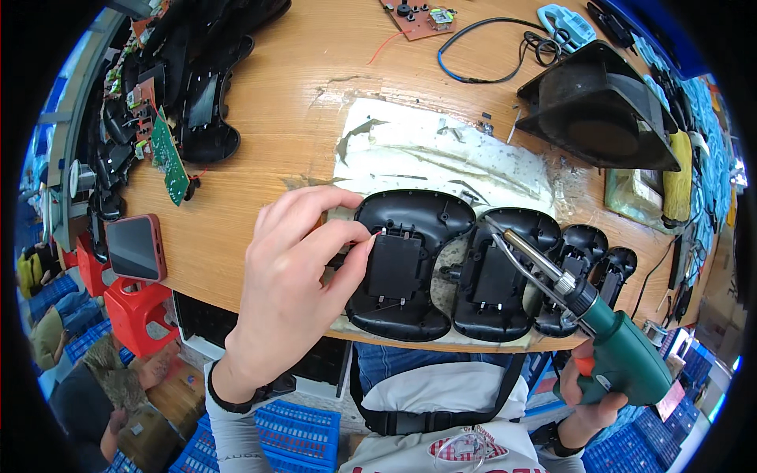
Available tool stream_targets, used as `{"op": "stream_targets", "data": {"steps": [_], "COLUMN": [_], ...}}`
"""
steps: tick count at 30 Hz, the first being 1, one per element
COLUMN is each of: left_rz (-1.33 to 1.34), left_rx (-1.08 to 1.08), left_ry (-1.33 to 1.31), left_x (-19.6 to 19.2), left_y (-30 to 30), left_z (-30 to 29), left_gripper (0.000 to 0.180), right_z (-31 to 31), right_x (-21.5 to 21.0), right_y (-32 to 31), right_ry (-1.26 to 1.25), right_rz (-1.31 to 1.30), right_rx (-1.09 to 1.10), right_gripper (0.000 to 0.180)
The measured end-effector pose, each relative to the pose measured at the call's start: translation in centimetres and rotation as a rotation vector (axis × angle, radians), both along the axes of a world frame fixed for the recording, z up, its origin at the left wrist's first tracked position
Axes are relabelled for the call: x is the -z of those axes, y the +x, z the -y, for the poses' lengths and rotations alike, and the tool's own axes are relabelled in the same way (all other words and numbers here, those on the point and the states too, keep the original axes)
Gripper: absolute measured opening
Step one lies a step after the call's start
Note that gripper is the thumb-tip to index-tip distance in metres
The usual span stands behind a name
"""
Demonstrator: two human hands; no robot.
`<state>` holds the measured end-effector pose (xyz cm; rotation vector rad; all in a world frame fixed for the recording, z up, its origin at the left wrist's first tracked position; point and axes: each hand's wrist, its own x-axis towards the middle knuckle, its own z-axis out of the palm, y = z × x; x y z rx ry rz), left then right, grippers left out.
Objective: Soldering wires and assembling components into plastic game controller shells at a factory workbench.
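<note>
In the head view, the person appears to be fitting or soldering metal contacts on the leftmost controller half-shell [433,230]. The left hand [293,256] is bringing thumb and index fingertips together at a metal tab [384,231] on the upper edge of the battery compartment [394,270]; whether they are actually gripping that tab is too small to tell. The right hand [587,388] is grasping a green soldering gun [627,355], its barrel slanting over the second half-shell [516,315]. The next move probably calls for steadying the tab and aligning the tip with it, keeping the hot end clear of the left fingertips.

The leftmost half-shell is lying near the front edge of the wooden surface [268,110], at the left end of a row of similar shells, just in front of a stained white sheet [449,162]. It is showing its hollow inner side: glossy black plastic with rounded grips, small posts along the rim, and a flat rectangular compartment bearing silvery tabs at its upper and lower edges.
</note>
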<state>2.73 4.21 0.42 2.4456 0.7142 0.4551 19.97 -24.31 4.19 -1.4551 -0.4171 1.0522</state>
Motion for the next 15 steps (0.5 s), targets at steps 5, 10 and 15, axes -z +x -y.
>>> {"op": "stream_targets", "data": {"steps": [5, 10, 15], "left_rz": [-0.043, -0.032, 0.006], "left_rx": [-0.003, 0.019, 0.154], "left_ry": [-0.028, -0.036, 0.186], "left_x": [-0.5, -2.4, -1.6], "left_y": [0.1, 1.6, 7.2], "left_z": [0.0, -1.8, -8.8], "left_gripper": [0.013, 0.017, 0.014], "right_z": [1.1, 1.8, 2.5], "right_x": [0.4, 0.7, 0.4], "right_y": [0.3, 1.3, 1.6], "right_ry": [0.035, 0.052, 0.053], "right_rz": [0.011, 0.095, 0.086], "right_rx": [0.064, 0.026, 0.107], "right_gripper": [0.087, 0.081, 0.078]}}
